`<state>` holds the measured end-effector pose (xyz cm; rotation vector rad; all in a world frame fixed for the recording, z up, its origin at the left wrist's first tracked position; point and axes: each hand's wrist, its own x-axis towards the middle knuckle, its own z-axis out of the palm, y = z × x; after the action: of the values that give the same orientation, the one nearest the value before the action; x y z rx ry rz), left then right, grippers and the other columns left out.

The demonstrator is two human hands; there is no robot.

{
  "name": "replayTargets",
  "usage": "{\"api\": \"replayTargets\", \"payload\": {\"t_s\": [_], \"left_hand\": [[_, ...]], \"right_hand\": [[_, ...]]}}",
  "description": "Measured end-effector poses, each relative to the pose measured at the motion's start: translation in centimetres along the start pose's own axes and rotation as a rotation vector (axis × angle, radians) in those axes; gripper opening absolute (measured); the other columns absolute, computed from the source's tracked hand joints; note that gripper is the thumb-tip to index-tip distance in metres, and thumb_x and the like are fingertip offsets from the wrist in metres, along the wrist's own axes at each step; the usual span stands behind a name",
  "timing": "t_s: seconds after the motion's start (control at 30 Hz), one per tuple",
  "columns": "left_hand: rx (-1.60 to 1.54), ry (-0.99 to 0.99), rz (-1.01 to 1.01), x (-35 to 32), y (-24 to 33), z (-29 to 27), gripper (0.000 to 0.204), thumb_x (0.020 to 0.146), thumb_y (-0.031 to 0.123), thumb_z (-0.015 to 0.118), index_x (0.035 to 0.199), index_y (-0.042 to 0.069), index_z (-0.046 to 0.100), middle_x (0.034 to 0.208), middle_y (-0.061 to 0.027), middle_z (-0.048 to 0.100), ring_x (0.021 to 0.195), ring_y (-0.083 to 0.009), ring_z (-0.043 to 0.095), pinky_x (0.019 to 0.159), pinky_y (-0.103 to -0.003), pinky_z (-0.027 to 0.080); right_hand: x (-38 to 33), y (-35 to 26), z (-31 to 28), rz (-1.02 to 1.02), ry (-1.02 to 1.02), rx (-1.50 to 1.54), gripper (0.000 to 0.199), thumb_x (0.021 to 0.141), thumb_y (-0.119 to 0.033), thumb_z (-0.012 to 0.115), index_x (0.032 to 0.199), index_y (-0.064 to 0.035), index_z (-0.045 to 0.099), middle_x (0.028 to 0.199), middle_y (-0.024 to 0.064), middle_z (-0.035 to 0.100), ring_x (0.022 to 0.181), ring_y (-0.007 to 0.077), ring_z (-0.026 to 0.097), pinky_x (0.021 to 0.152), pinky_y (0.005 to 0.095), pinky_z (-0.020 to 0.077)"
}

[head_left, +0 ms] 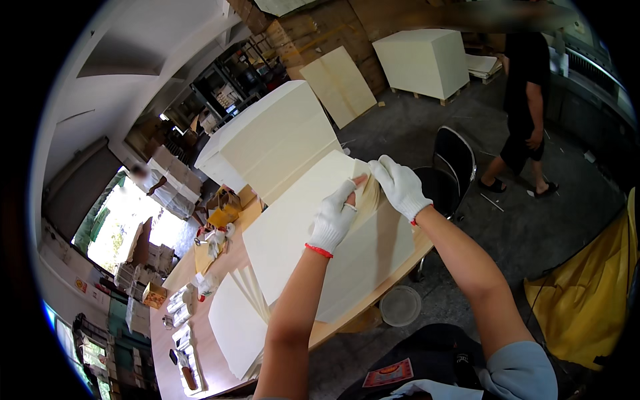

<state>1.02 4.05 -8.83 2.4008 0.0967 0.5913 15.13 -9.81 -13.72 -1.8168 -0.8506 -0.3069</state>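
Observation:
A thick stack of cream paper sheets (pixel 293 220) lies on the table, its right-hand corner lifted and fanned. My left hand (pixel 333 217), in a white knitted glove with a red cuff and bare thumb and fingertip, grips the raised sheets. On the far side of that same corner, my right hand (pixel 400 188) in a matching glove closes around the sheet edges. The fingers of the right hand are partly hidden behind the paper. Nearer me, another pile of paper (pixel 233 327) lies with its edges fanned out.
The wooden table (pixel 220 373) carries white bundles (pixel 181 307) and a brush-like tool (pixel 187 373) at left. Tall paper stacks (pixel 273 140) stand behind. A black chair (pixel 455 157), a round bucket (pixel 400 306) and a yellow sheet (pixel 580 293) are at right. One person (pixel 527 100) stands there; another (pixel 160 190) is far left.

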Motion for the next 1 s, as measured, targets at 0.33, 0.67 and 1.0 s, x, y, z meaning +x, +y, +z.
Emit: {"api": "replayTargets", "payload": {"t_s": [0.33, 0.67, 1.0], "left_hand": [[0.073, -0.095, -0.074, 0.0, 0.9, -0.4, 0.038, 0.095, 0.020, 0.076, 0.131, 0.013, 0.070, 0.084, -0.0072, 0.064, 0.075, -0.0196, 0.059, 0.076, -0.035, 0.052], [0.047, -0.047, 0.021, 0.0, 0.3, -0.1, 0.027, 0.102, 0.020, 0.066, 0.128, 0.014, 0.070, 0.100, -0.0161, 0.074, 0.092, -0.0276, 0.071, 0.085, -0.038, 0.054], [0.089, -0.074, -0.025, -0.1, 0.7, -0.1, 0.031, 0.098, 0.014, 0.071, 0.129, 0.010, 0.070, 0.073, -0.0011, 0.050, 0.069, -0.0129, 0.050, 0.069, -0.033, 0.050]], "right_hand": [[-0.4, 0.6, 0.4, -0.040, 0.074, 0.026, 0.045, 0.110, -0.049, 0.039, 0.111, -0.0100, 0.060, 0.084, 0.0230, 0.069, 0.083, 0.0465, 0.066, 0.073, 0.0578, 0.0472], [-0.2, 1.3, 1.0, -0.070, 0.057, -0.005, 0.044, 0.110, -0.049, 0.040, 0.113, -0.0102, 0.060, 0.084, 0.0223, 0.069, 0.083, 0.0461, 0.066, 0.073, 0.0575, 0.0473], [-0.4, 0.1, 0.2, -0.022, 0.033, 0.013, 0.044, 0.110, -0.049, 0.040, 0.108, -0.0097, 0.059, 0.082, 0.0236, 0.069, 0.082, 0.0460, 0.067, 0.072, 0.0577, 0.0476]]}}
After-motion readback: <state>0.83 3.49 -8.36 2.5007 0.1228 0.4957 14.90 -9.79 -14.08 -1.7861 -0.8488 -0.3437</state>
